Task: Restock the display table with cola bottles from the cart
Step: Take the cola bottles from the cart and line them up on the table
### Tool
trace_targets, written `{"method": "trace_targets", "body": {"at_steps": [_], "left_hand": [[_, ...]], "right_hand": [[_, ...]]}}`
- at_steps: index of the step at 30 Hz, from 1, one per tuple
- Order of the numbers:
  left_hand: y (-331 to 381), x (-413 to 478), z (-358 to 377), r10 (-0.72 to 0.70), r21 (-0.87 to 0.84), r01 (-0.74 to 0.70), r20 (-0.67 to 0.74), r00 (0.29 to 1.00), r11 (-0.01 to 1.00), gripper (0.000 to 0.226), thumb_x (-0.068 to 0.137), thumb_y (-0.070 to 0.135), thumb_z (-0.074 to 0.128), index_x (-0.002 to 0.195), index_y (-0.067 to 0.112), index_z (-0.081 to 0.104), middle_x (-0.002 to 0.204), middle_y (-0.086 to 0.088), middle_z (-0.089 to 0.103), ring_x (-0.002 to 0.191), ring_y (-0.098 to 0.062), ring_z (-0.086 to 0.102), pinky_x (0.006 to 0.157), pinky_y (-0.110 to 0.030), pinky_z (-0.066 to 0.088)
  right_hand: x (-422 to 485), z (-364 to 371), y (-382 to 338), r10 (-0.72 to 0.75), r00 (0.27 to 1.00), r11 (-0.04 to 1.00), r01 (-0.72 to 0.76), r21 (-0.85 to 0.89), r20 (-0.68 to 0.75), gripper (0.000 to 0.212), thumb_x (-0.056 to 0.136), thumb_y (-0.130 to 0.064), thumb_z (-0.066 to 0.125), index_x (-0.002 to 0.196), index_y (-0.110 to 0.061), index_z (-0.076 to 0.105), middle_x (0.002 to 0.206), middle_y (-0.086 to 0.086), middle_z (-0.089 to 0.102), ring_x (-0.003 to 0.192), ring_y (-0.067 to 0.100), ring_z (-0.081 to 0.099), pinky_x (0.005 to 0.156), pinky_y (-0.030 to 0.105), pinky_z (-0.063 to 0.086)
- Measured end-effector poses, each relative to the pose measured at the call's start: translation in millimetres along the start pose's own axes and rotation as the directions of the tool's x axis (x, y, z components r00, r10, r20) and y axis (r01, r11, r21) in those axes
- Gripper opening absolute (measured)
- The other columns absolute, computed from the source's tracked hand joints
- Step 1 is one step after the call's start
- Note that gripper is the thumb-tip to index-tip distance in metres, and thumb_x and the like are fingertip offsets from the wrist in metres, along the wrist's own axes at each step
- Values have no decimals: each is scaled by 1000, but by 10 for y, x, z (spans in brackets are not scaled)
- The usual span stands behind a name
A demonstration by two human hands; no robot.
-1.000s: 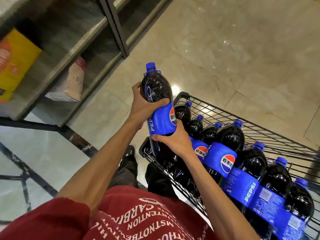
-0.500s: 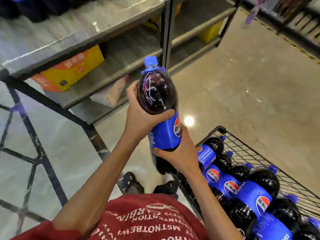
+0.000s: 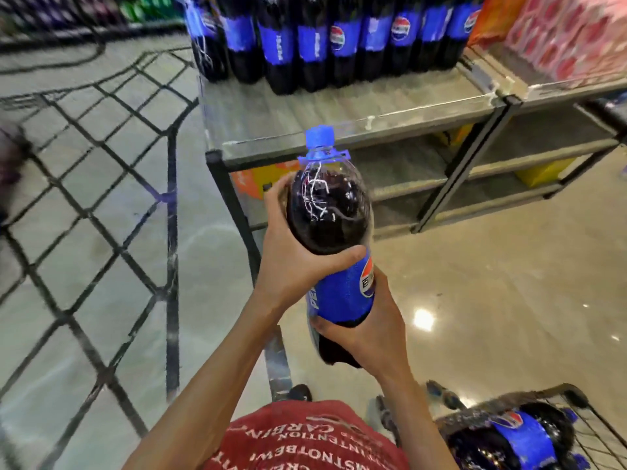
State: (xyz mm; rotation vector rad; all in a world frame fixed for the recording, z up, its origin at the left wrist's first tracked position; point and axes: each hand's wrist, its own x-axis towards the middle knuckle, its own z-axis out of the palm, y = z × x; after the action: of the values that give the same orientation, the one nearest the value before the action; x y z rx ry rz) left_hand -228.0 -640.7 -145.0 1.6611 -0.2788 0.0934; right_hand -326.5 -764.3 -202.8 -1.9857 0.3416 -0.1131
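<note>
A large cola bottle with a blue cap and blue label is upright in front of me, held in both hands. My left hand grips its dark upper body, thumb across the front. My right hand holds its lower part below the label. Ahead, the display table carries a row of several cola bottles at its far side, with bare grey top in front of them. The wire cart with more cola bottles lies at the bottom right.
Pink and orange packs stand on the neighbouring table at the top right. Yellow boxes sit on the lower shelves. Black metal legs frame the table's near corner. Shiny floor with dark grid lines spreads to the left.
The view has swung up from the cart toward the display table. Both hands have kept hold of the bottle and carried it up and away from the cart.
</note>
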Motion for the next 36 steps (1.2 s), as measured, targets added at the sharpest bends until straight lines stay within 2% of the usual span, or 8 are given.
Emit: {"method": "trace_targets", "body": {"at_steps": [3, 8, 14, 18, 22, 27, 32, 36], "left_hand": [[-8, 128, -343, 29, 22, -28, -55, 998, 999, 109, 50, 19, 96, 139, 22, 33, 142, 5, 46, 130, -5, 52, 104, -18, 43], [-12, 340, -702, 17, 25, -13, -162, 987, 1000, 106, 52, 13, 92, 139, 21, 32, 135, 20, 48, 123, 4, 54, 98, -14, 45], [-66, 690, -901, 41, 28, -35, -248, 968, 999, 110, 52, 13, 94, 143, 15, 31, 142, 3, 49, 129, -11, 55, 108, -36, 47], [-60, 1008, -877, 53, 25, -48, -289, 956, 999, 113, 51, 16, 95, 143, 15, 30, 143, 2, 48, 130, -12, 55, 109, -35, 47], [-81, 1424, -807, 74, 29, -68, -306, 949, 997, 111, 52, 24, 93, 143, 16, 30, 144, 1, 48, 131, -16, 55, 109, -40, 47], [-123, 2062, -696, 78, 41, -68, -321, 944, 997, 111, 52, 27, 92, 143, 17, 30, 142, 6, 49, 130, -10, 55, 107, -29, 46], [-294, 2635, -598, 84, 66, -65, -342, 936, 996, 111, 52, 14, 95, 143, 17, 31, 141, 7, 50, 130, -16, 56, 109, -46, 47], [-410, 3011, -549, 94, 75, -72, -351, 932, 995, 109, 53, 12, 95, 142, 17, 32, 139, 13, 50, 130, -16, 56, 108, -45, 48]], "right_hand": [[174, 298, -146, -51, 997, 998, 49, 27, 65, 95, 50, -58, 91, 126, -64, 34, 121, -38, 55, 107, -11, 58, 85, 22, 56], [507, 602, -361, -109, 985, 994, 108, 16, 131, 101, 48, -58, 91, 136, -45, 42, 122, -25, 61, 105, -4, 62, 84, 32, 60], [930, 743, -550, -183, 968, 983, 182, 22, 173, 101, 50, -57, 92, 137, -48, 41, 122, -27, 62, 107, -5, 62, 86, 31, 59], [1350, 755, -647, -226, 953, 974, 222, 42, 202, 95, 52, -52, 94, 131, -51, 42, 120, -24, 61, 107, -2, 62, 83, 31, 60], [1836, 738, -723, -260, 941, 965, 247, 86, 219, 96, 53, -47, 97, 132, -52, 41, 122, -25, 61, 110, 0, 61, 85, 29, 59], [2506, 694, -797, -269, 935, 962, 250, 107, 233, 101, 52, -48, 96, 136, -48, 41, 123, -25, 61, 110, 2, 62, 84, 35, 60], [3120, 697, -834, -265, 931, 963, 244, 114, 252, 100, 53, -48, 97, 136, -47, 42, 124, -23, 61, 111, 2, 63, 83, 31, 61], [3550, 745, -813, -246, 930, 967, 216, 136, 272, 99, 52, -47, 98, 135, -43, 45, 122, -19, 64, 109, 4, 64, 83, 32, 61]]}}
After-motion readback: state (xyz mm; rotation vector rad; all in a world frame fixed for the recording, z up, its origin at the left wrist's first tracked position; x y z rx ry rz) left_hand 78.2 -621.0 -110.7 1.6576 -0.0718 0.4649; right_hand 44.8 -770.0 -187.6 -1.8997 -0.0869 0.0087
